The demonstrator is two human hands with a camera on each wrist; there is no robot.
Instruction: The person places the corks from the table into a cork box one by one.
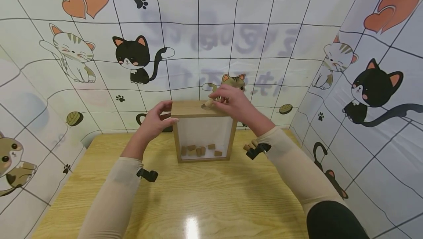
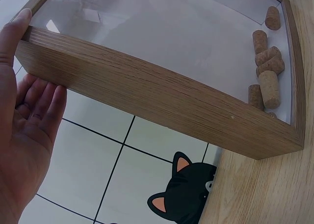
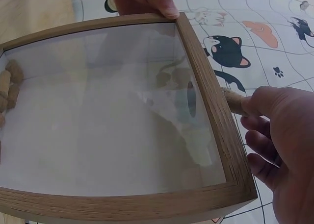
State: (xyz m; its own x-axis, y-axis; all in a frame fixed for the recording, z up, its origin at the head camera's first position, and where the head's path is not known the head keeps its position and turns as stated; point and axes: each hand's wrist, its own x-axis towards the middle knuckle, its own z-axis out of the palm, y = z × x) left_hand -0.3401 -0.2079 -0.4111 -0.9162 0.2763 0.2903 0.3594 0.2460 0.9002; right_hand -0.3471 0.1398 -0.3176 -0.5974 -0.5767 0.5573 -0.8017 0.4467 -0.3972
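A wooden shadow box (image 1: 186, 109) with a clear front stands upright on the table. Several corks (image 2: 269, 87) lie along its bottom, behind the pane. At the box's upper left corner, my left hand (image 1: 153, 122) grips the frame, thumb on the front edge and fingers behind the side. My right hand (image 1: 234, 102) is over the top panel and pinches a cork (image 3: 234, 101) between thumb and fingers. One end of this cork is right at the round hole (image 1: 203, 106) in the top.
More corks (image 1: 250, 145) lie on the wooden table (image 1: 165, 198) to the right of the box, partly hidden by the right wrist's camera. A white cat-print sheet (image 1: 185, 40) with grid lines encloses the back and sides.
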